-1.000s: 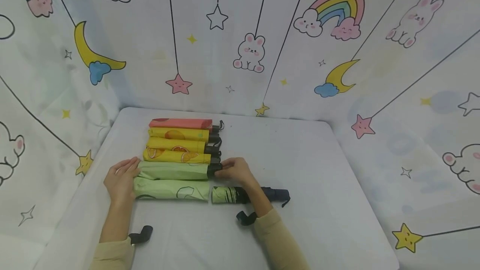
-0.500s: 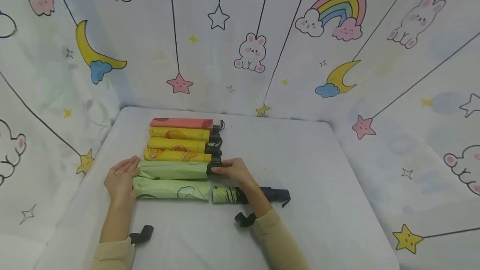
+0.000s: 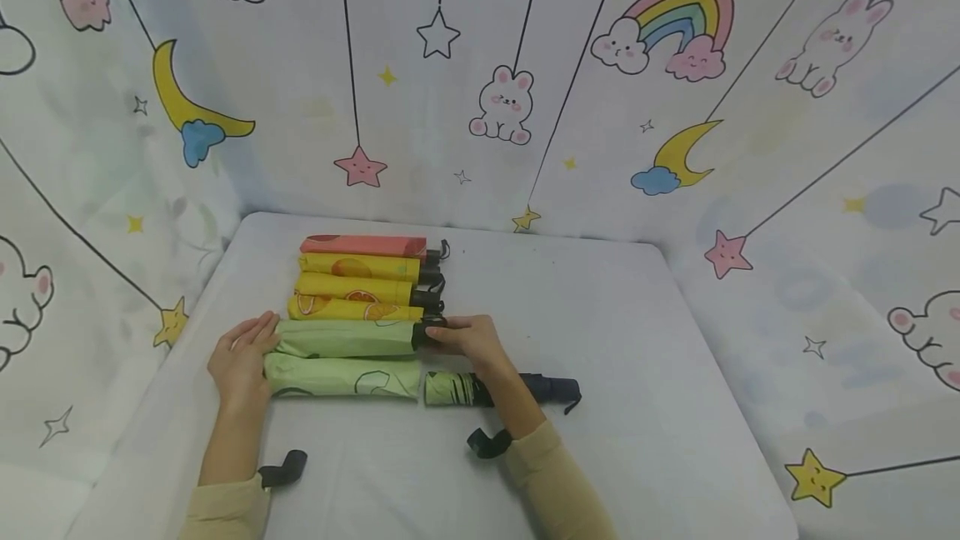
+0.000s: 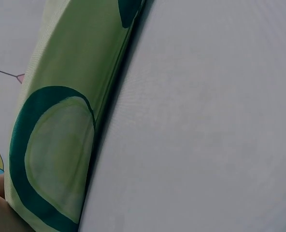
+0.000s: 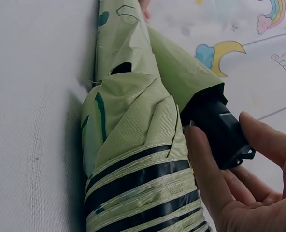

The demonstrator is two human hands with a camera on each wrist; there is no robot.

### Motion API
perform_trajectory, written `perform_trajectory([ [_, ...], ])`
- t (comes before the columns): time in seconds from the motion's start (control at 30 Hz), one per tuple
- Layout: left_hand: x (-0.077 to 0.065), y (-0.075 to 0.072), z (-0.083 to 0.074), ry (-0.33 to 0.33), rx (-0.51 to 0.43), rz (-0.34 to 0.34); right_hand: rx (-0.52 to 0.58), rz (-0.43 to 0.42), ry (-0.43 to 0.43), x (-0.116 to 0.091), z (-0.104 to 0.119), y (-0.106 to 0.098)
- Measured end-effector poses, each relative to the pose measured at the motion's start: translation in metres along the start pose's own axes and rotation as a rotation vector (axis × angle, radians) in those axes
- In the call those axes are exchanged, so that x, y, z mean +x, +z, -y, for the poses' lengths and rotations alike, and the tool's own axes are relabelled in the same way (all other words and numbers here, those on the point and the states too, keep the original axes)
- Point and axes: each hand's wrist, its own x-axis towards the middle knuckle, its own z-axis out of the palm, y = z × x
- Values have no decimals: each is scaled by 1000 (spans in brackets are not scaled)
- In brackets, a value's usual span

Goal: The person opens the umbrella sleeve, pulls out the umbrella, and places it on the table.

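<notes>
A folded umbrella in a light green sleeve (image 3: pixel 345 339) lies across the table. My right hand (image 3: pixel 472 342) pinches its black handle (image 5: pixel 218 130) between thumb and fingers. At the umbrella's left end, the fairly straight fingers of my left hand (image 3: pixel 242 361) touch the sleeve. Closer to me lies a second light green sleeve (image 4: pixel 56 145) with dark green round shapes, near the left palm. In line with it, under my right forearm, is a rolled striped green bundle (image 5: pixel 138 179) with a navy end (image 3: pixel 551 390) and a strap. The left thumb is hidden.
Beyond the green umbrella lie yellow umbrellas (image 3: pixel 356 288) with orange-slice prints and a red one (image 3: pixel 363 247), their black handles pointing right. All rest on a white table (image 3: pixel 600 315). A cartoon-printed white cloth (image 3: pixel 480 40) stands behind and at both sides.
The handle end of the upper green umbrella has shifted slightly away from me, closer to the yellow ones, with my right thumb moving along. My left hand stays at the left end.
</notes>
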Motion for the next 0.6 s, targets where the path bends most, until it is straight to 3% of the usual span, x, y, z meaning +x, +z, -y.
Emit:
perform_trajectory([
  [0.6, 2, -3, 4, -1, 7, 18, 92, -7, 4, -9, 0, -13],
])
